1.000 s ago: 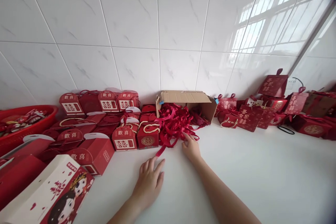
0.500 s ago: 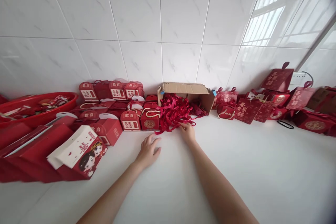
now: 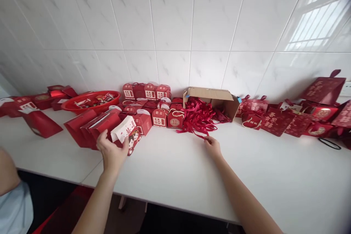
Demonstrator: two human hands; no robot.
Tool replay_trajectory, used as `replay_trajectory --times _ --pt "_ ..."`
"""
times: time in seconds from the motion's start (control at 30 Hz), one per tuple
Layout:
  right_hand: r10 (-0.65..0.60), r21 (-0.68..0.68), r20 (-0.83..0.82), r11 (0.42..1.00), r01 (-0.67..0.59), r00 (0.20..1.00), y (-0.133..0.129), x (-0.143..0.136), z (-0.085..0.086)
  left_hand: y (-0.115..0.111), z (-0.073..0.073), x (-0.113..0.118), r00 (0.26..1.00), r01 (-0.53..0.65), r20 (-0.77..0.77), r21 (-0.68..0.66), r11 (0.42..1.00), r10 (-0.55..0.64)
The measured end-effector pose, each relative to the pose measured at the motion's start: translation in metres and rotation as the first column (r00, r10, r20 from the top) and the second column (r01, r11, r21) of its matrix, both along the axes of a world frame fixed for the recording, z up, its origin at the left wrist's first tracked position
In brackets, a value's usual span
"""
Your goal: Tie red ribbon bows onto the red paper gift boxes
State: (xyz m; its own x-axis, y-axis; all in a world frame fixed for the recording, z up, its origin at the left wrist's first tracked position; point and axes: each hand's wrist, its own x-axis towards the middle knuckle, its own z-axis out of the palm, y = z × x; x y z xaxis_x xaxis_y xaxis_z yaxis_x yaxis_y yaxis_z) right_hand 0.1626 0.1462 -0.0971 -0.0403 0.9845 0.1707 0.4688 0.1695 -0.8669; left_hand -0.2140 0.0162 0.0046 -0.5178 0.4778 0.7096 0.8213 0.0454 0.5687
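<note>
Left hand: fingers spread open at cartoon-printed gift box, contact unclear. Right hand: fingers closed on red ribbon strand, over counter. Step, apparently: picking out ribbon; next move calls for untangling it. Cardboard carton, open-fronted: ribbon heap, partly outside. Red basin: apparently wrapped sweets.

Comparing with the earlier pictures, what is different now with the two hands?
The left hand moved left, from near the ribbon pile to the box with printed faces; its grip is unclear. The right hand now pinches a ribbon strand drawn slightly toward the person. The cardboard box stayed in place.
</note>
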Motion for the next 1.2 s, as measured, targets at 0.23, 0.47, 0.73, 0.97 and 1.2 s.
replay_trajectory --times 0.23,0.47,0.73,0.97,1.2 --pt "0.111 0.143 0.112 0.982 -0.126 0.988 -0.040 -0.011 0.016 0.012 0.031 -0.013 0.957 -0.020 0.288 -0.073 0.997 0.040" --pt "-0.243 0.188 -0.051 0.950 0.248 0.969 -0.031 -0.015 0.029 0.016 0.004 0.084 0.746 0.438 0.479 0.170 0.883 -0.463" --pt "0.256 0.324 -0.146 0.925 -0.198 0.956 0.001 -0.015 0.098 0.087 0.017 0.179 0.475 0.801 0.475 0.116 0.588 -0.741" --pt "0.377 0.313 -0.037 0.884 -0.347 0.926 0.031 -0.003 0.119 0.133 0.051 0.165 0.542 0.833 0.409 -0.377 0.405 -0.734" --pt "0.406 0.224 0.010 0.890 -0.398 0.914 0.032 -0.003 0.121 0.127 0.070 0.150 0.677 0.631 0.213 -0.662 0.405 -0.705"
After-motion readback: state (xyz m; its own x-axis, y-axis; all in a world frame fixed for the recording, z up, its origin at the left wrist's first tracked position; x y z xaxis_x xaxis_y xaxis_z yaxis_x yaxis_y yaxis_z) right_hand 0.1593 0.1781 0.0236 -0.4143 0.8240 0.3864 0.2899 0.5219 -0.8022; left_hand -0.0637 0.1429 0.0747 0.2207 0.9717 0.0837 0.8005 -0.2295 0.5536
